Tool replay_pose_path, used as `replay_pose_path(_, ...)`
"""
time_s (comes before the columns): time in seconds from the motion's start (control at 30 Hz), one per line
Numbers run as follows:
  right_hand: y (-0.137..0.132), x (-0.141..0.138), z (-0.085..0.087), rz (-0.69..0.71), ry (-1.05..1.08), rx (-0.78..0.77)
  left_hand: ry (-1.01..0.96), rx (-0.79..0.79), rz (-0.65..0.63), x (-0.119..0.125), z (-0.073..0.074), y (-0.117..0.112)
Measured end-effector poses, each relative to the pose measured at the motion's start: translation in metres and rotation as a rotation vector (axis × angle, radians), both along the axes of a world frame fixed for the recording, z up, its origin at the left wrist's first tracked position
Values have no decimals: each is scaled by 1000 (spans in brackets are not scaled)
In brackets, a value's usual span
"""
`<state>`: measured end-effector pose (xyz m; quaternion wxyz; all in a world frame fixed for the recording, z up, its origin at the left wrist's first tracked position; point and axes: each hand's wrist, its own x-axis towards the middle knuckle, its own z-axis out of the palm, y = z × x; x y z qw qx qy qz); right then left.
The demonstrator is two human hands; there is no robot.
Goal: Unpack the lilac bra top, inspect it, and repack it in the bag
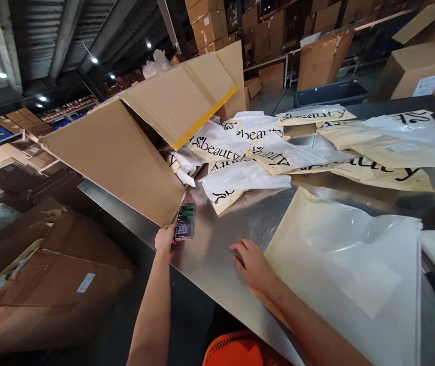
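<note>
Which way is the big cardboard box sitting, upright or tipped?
Tipped: the cardboard box lies on its side, flaps open, printed bags spilling onto the metal table.

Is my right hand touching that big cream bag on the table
Touching. The head view shows the right hand lying flat against the cream bag edge, no gap.

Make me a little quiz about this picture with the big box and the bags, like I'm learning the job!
1. True or false: the left hand holds a phone.
2. What does the right hand rest on?
A. the steel table
B. the tipped cardboard box
C. the grey bin
3. Fill in: the plastic bags spilling from the box carry the printed word ____.

Key: 1 true; 2 A; 3 beauty.
</note>
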<state>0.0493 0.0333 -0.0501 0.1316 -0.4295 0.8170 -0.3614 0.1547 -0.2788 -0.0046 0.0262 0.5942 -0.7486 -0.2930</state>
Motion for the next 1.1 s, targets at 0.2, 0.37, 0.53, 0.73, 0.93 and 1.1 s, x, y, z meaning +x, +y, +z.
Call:
replay_pose_path(0.2,0,0,2,-7,29,25,-7,-36,22,-3,5,8)
replay_pose_path(0.37,0,-1,-2,-2,50,-21,-19,-33,25,-4,13,16)
replay_pose_path(0.53,0,0,-4,2,122,-50,-29,-24,32,-6,15,16)
replay_pose_path(0.73,1,0,-2,-2,64,-45,-53,16,21,-8,12,7)
replay_pose_path(0.93,1,-1,-1,-7,56,-3,-98,67,18,-14,18,7)
replay_pose_path(1.1,0,0,-1,0,51,-21,-131,2,31,-20,17,11)
